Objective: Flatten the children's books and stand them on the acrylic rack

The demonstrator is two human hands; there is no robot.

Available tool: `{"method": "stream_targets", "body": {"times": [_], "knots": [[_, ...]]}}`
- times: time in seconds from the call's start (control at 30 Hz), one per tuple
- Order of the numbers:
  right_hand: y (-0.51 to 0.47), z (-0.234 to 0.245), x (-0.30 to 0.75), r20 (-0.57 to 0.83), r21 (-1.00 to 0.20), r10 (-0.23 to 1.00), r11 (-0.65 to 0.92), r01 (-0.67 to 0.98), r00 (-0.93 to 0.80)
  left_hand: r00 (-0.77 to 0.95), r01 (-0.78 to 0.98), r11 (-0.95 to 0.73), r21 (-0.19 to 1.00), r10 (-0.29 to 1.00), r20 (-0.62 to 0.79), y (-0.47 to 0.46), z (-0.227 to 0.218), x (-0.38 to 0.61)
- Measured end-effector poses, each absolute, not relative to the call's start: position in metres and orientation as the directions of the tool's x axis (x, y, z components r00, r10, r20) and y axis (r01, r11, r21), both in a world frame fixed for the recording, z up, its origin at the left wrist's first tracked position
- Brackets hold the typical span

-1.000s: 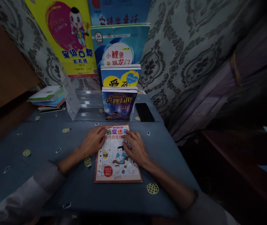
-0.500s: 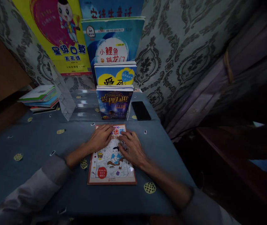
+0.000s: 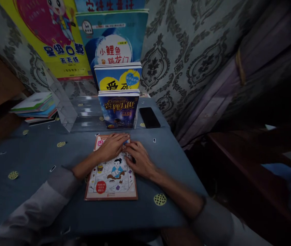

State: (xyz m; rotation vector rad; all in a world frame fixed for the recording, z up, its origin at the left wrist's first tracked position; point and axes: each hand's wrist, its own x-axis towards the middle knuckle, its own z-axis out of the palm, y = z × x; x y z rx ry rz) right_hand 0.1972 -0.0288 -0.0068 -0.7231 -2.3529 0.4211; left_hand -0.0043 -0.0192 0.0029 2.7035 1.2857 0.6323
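A thin book [image 3: 106,186] with an orange-bordered cover and a drawing of a figure in blue lies on the table in front of me. My left hand [image 3: 111,147] rests flat across its upper part, fingers stretched to the right and hiding much of the title. At the book's upper right edge is my right hand [image 3: 140,160], its fingers extended and its thumb apart over the cover. The fingertips of both hands nearly meet. Neither hand grips anything.
Behind the book, a clear stepped stand [image 3: 66,109] holds several upright books, with a dark blue one [image 3: 119,111] in front. A black phone [image 3: 149,117] lies to the right. Stacked books [image 3: 36,106] sit at the back left. The table's right edge [image 3: 191,164] slopes toward me.
My left hand has slid right across the top of the book. The book has shifted slightly left under my hands, and my right hand now lies nearer its right edge. The view has turned a little.
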Motion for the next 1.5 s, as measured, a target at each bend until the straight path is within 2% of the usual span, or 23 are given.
{"method": "stream_targets", "body": {"times": [0.23,0.5,0.73,0.9,1.2,1.33,1.5], "knots": [[-0.021,-0.01,0.198,0.414,-0.473,0.663,0.742,0.475,-0.624,0.546,0.697,-0.651,0.301,0.753,0.366,-0.017,-0.004,-0.009],[-0.008,0.003,0.195,0.243,-0.404,0.722,0.682,0.609,-0.648,0.481,0.75,-0.571,0.334,0.818,0.317,-0.016,-0.005,-0.01],[-0.004,-0.006,0.196,0.275,-0.418,0.719,0.687,0.594,-0.638,0.507,0.745,-0.594,0.304,0.8,0.32,-0.017,-0.006,-0.01],[-0.002,-0.013,0.198,0.307,-0.414,0.705,0.703,0.578,-0.639,0.486,0.793,-0.567,0.223,0.81,0.328,-0.02,-0.003,-0.006],[-0.003,-0.012,0.198,0.296,-0.426,0.716,0.691,0.584,-0.632,0.302,0.952,-0.3,-0.051,0.908,0.29,-0.055,0.018,-0.025],[-0.002,-0.012,0.198,0.285,-0.438,0.724,0.681,0.587,-0.628,0.184,0.982,-0.167,-0.084,0.939,0.29,-0.065,0.023,-0.041],[0.0,-0.015,0.199,0.291,-0.437,0.728,0.679,0.59,-0.621,0.141,0.989,-0.125,-0.075,0.957,0.256,-0.064,0.022,-0.042]]}}
